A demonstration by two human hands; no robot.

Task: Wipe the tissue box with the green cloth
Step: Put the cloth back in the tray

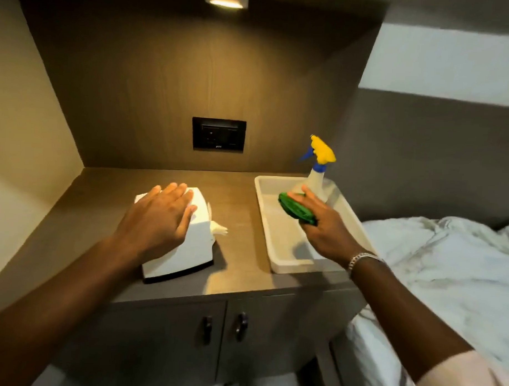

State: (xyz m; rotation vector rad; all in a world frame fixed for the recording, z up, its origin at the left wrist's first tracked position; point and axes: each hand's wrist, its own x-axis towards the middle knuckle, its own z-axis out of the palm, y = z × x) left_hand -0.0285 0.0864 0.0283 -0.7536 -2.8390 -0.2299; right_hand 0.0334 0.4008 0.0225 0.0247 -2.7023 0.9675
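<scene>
A white tissue box (193,248) with a dark base lies tipped on the brown cabinet top, and a tissue pokes out of its right face. My left hand (160,215) lies flat on the box's upper side, fingers spread. To the right, my right hand (321,224) hovers over a white tray and grips the folded green cloth (296,209). The cloth is apart from the box.
The white tray (277,237) sits on the right of the cabinet top (239,264), with a spray bottle (317,172) with a yellow and blue head in its far corner. A black socket panel (218,134) is on the back wall. A bed with white bedding (446,271) lies right.
</scene>
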